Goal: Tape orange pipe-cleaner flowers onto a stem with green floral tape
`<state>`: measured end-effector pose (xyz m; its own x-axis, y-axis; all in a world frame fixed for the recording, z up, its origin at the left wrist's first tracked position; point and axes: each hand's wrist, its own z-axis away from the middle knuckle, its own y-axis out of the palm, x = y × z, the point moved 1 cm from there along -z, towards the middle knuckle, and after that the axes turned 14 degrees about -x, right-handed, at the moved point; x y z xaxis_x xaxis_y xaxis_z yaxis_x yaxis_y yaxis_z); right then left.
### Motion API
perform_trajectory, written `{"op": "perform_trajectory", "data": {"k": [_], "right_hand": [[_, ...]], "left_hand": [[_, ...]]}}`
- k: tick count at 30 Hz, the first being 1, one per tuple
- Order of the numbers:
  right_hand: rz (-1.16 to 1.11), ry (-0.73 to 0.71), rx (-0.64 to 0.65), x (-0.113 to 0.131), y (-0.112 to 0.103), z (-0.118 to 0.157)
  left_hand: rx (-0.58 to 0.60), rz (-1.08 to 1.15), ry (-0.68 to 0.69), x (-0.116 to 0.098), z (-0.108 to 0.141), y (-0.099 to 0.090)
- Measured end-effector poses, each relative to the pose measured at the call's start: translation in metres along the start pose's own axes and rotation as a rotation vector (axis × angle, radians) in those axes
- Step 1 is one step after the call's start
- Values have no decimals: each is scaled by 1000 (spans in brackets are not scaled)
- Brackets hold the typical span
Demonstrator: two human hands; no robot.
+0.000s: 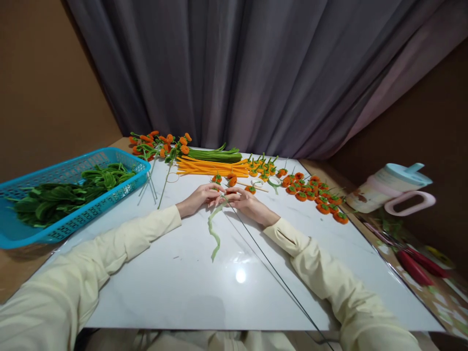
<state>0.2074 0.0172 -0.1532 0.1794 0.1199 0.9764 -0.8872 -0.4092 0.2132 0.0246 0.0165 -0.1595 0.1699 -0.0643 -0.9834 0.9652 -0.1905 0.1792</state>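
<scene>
Over the middle of the white board, my left hand (200, 199) and my right hand (253, 205) meet fingertip to fingertip, both with closed fingers. Between them they pinch the upper end of a long dark green wire stem (263, 253), which slants down past the front edge. A pale green strip of floral tape (215, 240) hangs loose from the same spot. What sits at the stem's tip is mostly hidden by the fingers. Just beyond lie small orange fuzzy flower heads (231, 180) with green bases.
A blue basket (141, 168) of green fuzzy leaves stands left. Finished orange flowers (146, 139), green strips (215, 155) and orange strips (208, 166) lie at the back. Tape rolls (275, 182) and rows of flower heads (310, 190) lie right, near a cup (387, 187) and red-handled pliers (415, 268).
</scene>
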Motion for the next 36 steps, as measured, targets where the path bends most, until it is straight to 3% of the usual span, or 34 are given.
{"op": "perform_trajectory", "data": {"k": [7,13,16,19,21,22,24,25,26,27,28,29,31,34,36], "right_hand": [[-82,-5,-11,3,-6,-2],[-53,-132,-67,28,4,10],[379,-391,104,45,31,37],[976,-814,405,56,63,73],[1143,-1049,528,56,75,87],[1134,-1119,510,55,76,89],[1042,-1166,283,52,69,79],[958,-1127,105,50,60,70],[879,-998,-82,47,50,58],[799,-813,-247,44,39,45],[671,-596,-316,40,29,33],[517,-370,-307,36,21,23],[440,-214,-227,28,10,9],[139,95,-72,17,3,3],[3,205,-42,12,2,3]], "left_hand": [[-2,11,-1,1,-2,-3],[-25,2,-7,1,-2,-2],[-41,3,-16,0,-2,-1],[-36,11,-24,0,-1,-2],[-24,17,-25,0,0,-3],[-18,20,-25,0,0,-3],[-8,24,-23,-1,1,-3],[-2,25,-22,-2,1,-3],[4,25,-21,-3,1,-2],[11,25,-22,-3,2,-2],[16,24,-22,-4,2,-2],[20,23,-22,-4,2,-2],[27,23,-24,-4,1,-2],[34,25,-27,-3,0,-2],[36,23,-28,-2,0,-2]]}}
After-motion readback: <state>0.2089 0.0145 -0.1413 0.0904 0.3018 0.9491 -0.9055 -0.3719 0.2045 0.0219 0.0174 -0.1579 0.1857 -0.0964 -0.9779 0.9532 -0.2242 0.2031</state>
